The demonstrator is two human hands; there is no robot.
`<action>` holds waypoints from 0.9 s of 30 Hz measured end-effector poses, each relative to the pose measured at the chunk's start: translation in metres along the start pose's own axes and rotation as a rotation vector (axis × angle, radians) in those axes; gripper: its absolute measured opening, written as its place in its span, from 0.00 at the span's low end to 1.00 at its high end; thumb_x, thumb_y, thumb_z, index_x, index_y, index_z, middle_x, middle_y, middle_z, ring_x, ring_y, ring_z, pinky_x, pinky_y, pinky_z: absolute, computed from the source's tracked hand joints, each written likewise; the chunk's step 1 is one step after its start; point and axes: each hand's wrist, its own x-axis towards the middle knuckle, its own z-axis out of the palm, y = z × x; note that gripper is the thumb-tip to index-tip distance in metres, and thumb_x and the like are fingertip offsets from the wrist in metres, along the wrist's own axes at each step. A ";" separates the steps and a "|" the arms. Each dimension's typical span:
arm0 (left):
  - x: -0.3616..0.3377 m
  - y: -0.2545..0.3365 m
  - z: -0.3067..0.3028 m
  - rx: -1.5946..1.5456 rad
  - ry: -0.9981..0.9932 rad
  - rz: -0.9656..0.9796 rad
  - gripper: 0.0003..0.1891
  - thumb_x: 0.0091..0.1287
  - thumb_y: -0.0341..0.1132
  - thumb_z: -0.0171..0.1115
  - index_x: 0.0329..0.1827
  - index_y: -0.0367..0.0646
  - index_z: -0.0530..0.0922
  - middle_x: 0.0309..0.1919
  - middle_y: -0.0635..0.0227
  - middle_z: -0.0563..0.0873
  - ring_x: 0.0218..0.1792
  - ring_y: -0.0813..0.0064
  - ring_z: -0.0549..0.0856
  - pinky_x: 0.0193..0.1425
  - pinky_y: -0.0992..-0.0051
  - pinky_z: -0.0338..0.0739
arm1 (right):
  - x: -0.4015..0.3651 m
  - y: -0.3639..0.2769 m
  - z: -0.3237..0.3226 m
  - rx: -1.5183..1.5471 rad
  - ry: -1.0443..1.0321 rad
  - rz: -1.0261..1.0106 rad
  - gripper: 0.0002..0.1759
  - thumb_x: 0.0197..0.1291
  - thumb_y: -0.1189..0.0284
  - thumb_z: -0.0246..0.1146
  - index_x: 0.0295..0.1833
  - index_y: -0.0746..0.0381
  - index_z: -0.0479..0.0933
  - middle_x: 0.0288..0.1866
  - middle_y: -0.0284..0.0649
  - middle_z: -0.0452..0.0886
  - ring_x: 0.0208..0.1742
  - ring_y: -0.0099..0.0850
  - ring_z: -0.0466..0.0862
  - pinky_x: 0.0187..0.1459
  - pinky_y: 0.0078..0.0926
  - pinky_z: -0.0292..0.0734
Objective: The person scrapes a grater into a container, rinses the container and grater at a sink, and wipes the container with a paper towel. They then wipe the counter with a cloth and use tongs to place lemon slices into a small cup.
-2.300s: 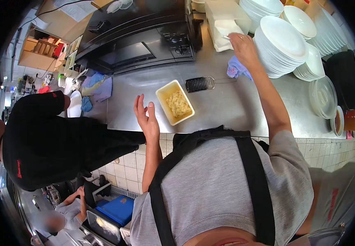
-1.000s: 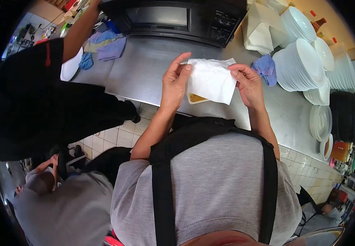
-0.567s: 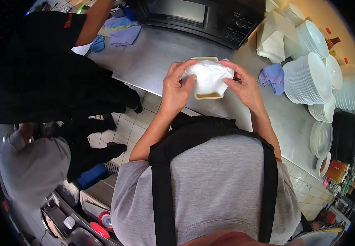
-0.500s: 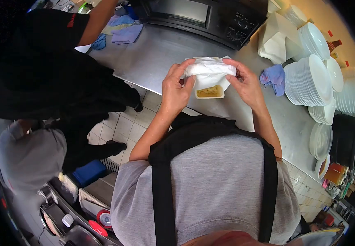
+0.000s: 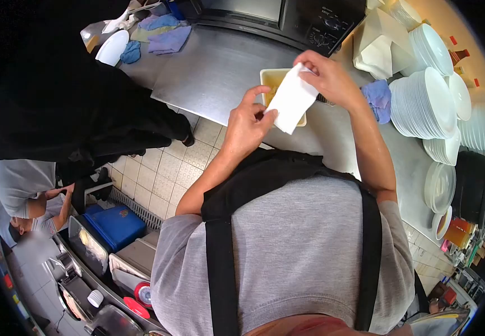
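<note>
The left hand comes up from the lower left, its forearm slanting inward and its palm turned toward the middle. Its index finger reaches out, slightly curved, near the left side of the cream rectangular container, while the thumb sits lower. The left grip is narrow, with the thumb and a bent finger at the lower left edge of a white, soft paper sheet.

The right hand is set higher and farther from the body, its forearm rising from a bent elbow and angling left. The back of the hand faces up, fingers curled; the right grip closes on the sheet's upper end between thumb and fingers.

The sheet looks folded into a long, narrow shape, lightly creased, slanting from upper right to lower left. It lies between the hands, above the container, and hides much of it. Yellowish food shows inside by the left wall. Beneath is the grey metal table; a crumpled purple-blue cloth lies to the right, beside tall stacked white round plates.
</note>
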 end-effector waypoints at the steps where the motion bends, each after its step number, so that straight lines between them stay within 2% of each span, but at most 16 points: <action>1: -0.002 0.001 0.000 0.066 -0.035 -0.031 0.21 0.62 0.32 0.64 0.59 0.40 0.75 0.22 0.64 0.84 0.23 0.76 0.81 0.30 0.77 0.74 | 0.007 0.004 0.005 -0.076 -0.030 -0.026 0.12 0.58 0.72 0.59 0.47 0.62 0.76 0.40 0.42 0.83 0.39 0.36 0.83 0.43 0.33 0.76; 3: -0.005 0.002 -0.002 0.199 -0.092 -0.071 0.20 0.63 0.35 0.64 0.57 0.40 0.76 0.18 0.64 0.83 0.19 0.74 0.81 0.26 0.76 0.74 | 0.018 0.010 0.017 -0.227 -0.092 -0.082 0.13 0.57 0.72 0.59 0.49 0.61 0.76 0.40 0.46 0.83 0.41 0.41 0.84 0.44 0.36 0.76; 4: -0.006 0.002 -0.003 0.274 -0.071 -0.031 0.19 0.63 0.35 0.64 0.56 0.41 0.77 0.18 0.64 0.83 0.19 0.73 0.81 0.26 0.75 0.74 | 0.022 0.011 0.023 -0.289 -0.131 -0.118 0.14 0.56 0.72 0.60 0.49 0.61 0.76 0.41 0.49 0.83 0.43 0.46 0.83 0.45 0.40 0.76; 6: -0.007 0.000 -0.007 0.424 -0.025 0.054 0.17 0.64 0.37 0.64 0.54 0.41 0.78 0.19 0.63 0.83 0.18 0.71 0.82 0.26 0.73 0.75 | 0.029 0.013 0.036 -0.402 -0.178 -0.147 0.12 0.56 0.72 0.60 0.47 0.61 0.76 0.39 0.47 0.84 0.43 0.45 0.83 0.44 0.41 0.76; 9: -0.006 -0.001 -0.008 0.388 0.026 0.098 0.15 0.62 0.37 0.66 0.50 0.42 0.81 0.25 0.62 0.85 0.26 0.67 0.84 0.31 0.71 0.77 | 0.033 0.017 0.050 -0.526 -0.173 -0.276 0.09 0.57 0.71 0.60 0.45 0.56 0.78 0.33 0.43 0.84 0.39 0.41 0.84 0.46 0.37 0.73; 12: 0.005 -0.012 -0.004 0.470 0.039 0.605 0.14 0.59 0.37 0.68 0.46 0.42 0.82 0.34 0.61 0.85 0.36 0.64 0.84 0.42 0.68 0.78 | 0.035 0.021 0.057 -0.616 -0.172 -0.401 0.09 0.57 0.72 0.59 0.44 0.55 0.78 0.31 0.41 0.84 0.36 0.37 0.84 0.46 0.31 0.70; 15: 0.007 -0.007 0.007 0.538 -0.076 0.706 0.15 0.56 0.37 0.70 0.45 0.42 0.83 0.41 0.61 0.84 0.44 0.61 0.83 0.52 0.65 0.75 | 0.036 0.028 0.062 -0.632 -0.117 -0.512 0.09 0.56 0.72 0.58 0.44 0.56 0.77 0.29 0.40 0.84 0.35 0.35 0.83 0.46 0.29 0.68; 17: 0.010 -0.009 0.014 0.613 -0.126 0.707 0.15 0.58 0.41 0.68 0.43 0.41 0.82 0.41 0.61 0.84 0.43 0.60 0.84 0.58 0.62 0.71 | 0.032 0.026 0.061 -0.621 -0.097 -0.511 0.10 0.55 0.71 0.57 0.43 0.57 0.77 0.28 0.39 0.83 0.36 0.35 0.83 0.47 0.29 0.69; 20: 0.014 -0.012 0.020 0.739 -0.211 0.666 0.15 0.60 0.44 0.65 0.43 0.43 0.82 0.41 0.61 0.85 0.43 0.61 0.84 0.61 0.61 0.70 | 0.028 0.019 0.049 -0.555 0.083 -0.624 0.09 0.55 0.72 0.57 0.41 0.56 0.78 0.28 0.39 0.83 0.37 0.35 0.83 0.48 0.29 0.70; 23: 0.016 -0.016 0.025 0.814 -0.247 0.634 0.17 0.63 0.48 0.62 0.44 0.44 0.81 0.39 0.61 0.86 0.43 0.61 0.85 0.65 0.58 0.67 | 0.021 0.005 0.039 -0.586 -0.100 -0.481 0.07 0.54 0.71 0.64 0.39 0.57 0.80 0.32 0.37 0.82 0.40 0.37 0.81 0.50 0.34 0.68; 26: 0.020 -0.020 0.031 0.862 -0.265 0.613 0.18 0.64 0.50 0.60 0.46 0.45 0.80 0.36 0.61 0.86 0.43 0.62 0.85 0.67 0.57 0.65 | 0.017 0.003 0.043 -0.683 -0.337 -0.429 0.05 0.51 0.71 0.65 0.35 0.57 0.81 0.32 0.36 0.81 0.42 0.34 0.80 0.51 0.34 0.67; 27: 0.020 -0.019 0.032 0.873 -0.265 0.612 0.18 0.64 0.50 0.60 0.47 0.46 0.80 0.35 0.62 0.86 0.42 0.62 0.86 0.67 0.57 0.65 | 0.018 0.009 0.048 -0.707 -0.343 -0.424 0.05 0.50 0.72 0.66 0.34 0.57 0.81 0.32 0.36 0.82 0.42 0.34 0.80 0.51 0.33 0.67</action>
